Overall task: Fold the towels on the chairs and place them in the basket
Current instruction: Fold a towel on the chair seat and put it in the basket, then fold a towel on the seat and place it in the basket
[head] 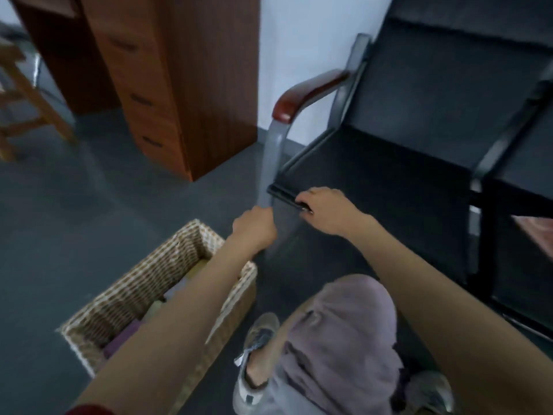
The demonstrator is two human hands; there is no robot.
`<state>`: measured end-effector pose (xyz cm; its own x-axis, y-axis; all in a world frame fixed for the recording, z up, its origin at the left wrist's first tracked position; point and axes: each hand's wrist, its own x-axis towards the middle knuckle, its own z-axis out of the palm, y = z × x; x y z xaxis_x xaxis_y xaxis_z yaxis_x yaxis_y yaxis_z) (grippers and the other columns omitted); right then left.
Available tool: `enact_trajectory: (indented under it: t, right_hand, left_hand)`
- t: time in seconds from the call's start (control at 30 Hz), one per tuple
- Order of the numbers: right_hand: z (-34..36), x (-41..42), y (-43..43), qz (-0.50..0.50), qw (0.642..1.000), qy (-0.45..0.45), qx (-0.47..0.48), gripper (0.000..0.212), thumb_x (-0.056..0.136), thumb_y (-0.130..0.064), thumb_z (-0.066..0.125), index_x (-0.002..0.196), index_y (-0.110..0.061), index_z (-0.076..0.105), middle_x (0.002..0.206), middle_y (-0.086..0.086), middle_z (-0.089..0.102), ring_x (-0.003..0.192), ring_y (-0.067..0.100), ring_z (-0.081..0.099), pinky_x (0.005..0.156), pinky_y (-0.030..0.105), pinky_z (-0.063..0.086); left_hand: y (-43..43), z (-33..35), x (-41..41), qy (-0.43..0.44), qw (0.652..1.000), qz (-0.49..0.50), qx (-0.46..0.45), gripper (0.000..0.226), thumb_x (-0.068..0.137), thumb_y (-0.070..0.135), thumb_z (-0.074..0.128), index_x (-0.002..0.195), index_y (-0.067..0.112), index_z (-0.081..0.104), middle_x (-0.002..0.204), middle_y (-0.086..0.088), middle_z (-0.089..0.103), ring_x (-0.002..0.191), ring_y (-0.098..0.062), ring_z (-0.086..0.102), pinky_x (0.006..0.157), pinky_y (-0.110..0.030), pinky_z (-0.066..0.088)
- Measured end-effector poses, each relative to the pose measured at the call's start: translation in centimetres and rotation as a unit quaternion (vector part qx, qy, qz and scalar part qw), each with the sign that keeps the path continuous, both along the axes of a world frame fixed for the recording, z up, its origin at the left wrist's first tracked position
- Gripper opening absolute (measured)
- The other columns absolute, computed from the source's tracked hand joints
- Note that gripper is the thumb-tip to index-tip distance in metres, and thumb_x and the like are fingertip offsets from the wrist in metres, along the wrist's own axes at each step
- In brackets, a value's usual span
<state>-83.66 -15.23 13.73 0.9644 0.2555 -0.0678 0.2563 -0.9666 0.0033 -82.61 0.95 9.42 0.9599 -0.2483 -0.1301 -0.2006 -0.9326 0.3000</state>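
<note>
A dark mesh chair (389, 181) with a grey metal frame and a red-brown armrest (311, 92) stands ahead of me. My left hand (254, 229) grips the chair's grey front leg (270, 163). My right hand (329, 211) holds the front edge of the seat near its left corner, fingers curled under it. A woven wicker basket (143, 283) sits on the floor at lower left under my left forearm, with folded cloth in purple and pale colours showing inside. No towel lies on this seat.
A wooden drawer cabinet (167, 85) stands at the back left against a white wall. A wooden stool (21, 94) is at the far left. A second dark seat (526, 163) adjoins on the right. My knee and shoes are below on the grey floor.
</note>
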Motion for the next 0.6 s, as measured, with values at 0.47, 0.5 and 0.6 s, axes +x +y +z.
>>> enact_trajectory:
  t: [0.47, 0.5, 0.6]
  right_hand:
    - [6.5, -19.0, -31.3, -0.377, 0.92, -0.1, 0.039, 0.043, 0.094, -0.03, 0.051, 0.137, -0.022, 0.046, 0.145, 0.005, 0.037, 0.136, 0.025, 0.028, 0.11, 0.041, 0.028]
    - [5.8, -20.1, -33.0, -0.403, 0.909, -0.096, 0.037, 0.044, 0.094, -0.029, 0.05, 0.137, -0.023, 0.045, 0.15, 0.007, 0.029, 0.141, 0.025, 0.02, 0.113, 0.042, 0.023]
    - [3.5, -23.1, -37.9, -0.485, 0.872, -0.064, 0.014, 0.043, 0.096, -0.03, 0.047, 0.139, -0.028, 0.041, 0.16, 0.005, -0.006, 0.146, 0.026, -0.011, 0.116, 0.053, 0.007]
  left_hand:
    - [-32.9, 9.6, -6.9, -0.129, 0.93, -0.344, -0.001, 0.039, 0.095, 0.021, 0.048, 0.133, 0.012, 0.047, 0.137, -0.011, 0.042, 0.124, -0.03, 0.04, 0.091, -0.039, 0.039]
    - [-35.0, 9.2, -7.6, -0.129, 0.922, -0.366, 0.012, 0.04, 0.094, 0.021, 0.049, 0.133, 0.012, 0.047, 0.142, -0.011, 0.037, 0.13, -0.03, 0.034, 0.1, -0.043, 0.035]
    - [-41.0, 7.6, -9.3, -0.132, 0.894, -0.425, 0.059, 0.043, 0.094, 0.022, 0.051, 0.135, 0.01, 0.047, 0.157, -0.011, 0.012, 0.146, -0.029, -0.001, 0.115, -0.053, 0.008]
